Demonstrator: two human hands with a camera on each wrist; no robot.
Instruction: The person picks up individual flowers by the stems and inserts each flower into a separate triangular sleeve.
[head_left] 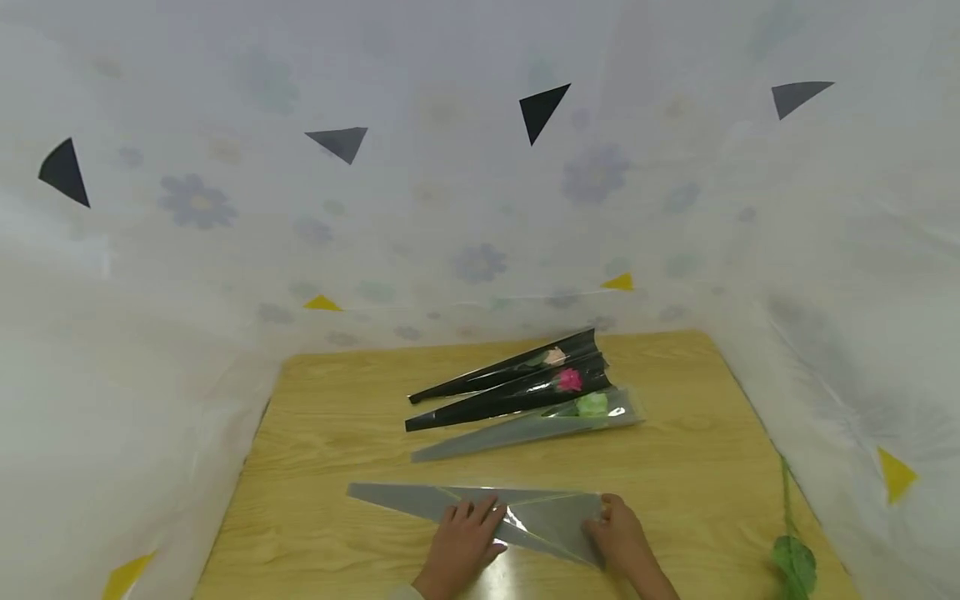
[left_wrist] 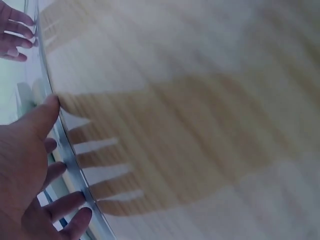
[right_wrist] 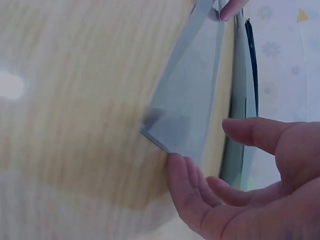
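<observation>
A grey translucent wrapping sleeve (head_left: 558, 521) lies flat near the table's front, its narrow end at the left. My left hand (head_left: 461, 537) rests on its middle with spread fingers; in the left wrist view the same hand (left_wrist: 25, 160) has its thumb and fingers along the sleeve's edge. At the wide right end is my right hand (head_left: 626, 542). The right wrist view shows that right hand (right_wrist: 255, 185) with fingertips touching the end of the sleeve (right_wrist: 187, 95) and the thumb held apart from them.
Behind lie two black sleeves (head_left: 502, 400) with a peach and a pink rose, and a grey sleeve (head_left: 487, 437) with a pale green rose (head_left: 592, 405). A green stem with a leaf (head_left: 793, 562) is at the right edge. White flowered sheeting (head_left: 480, 208) surrounds the table.
</observation>
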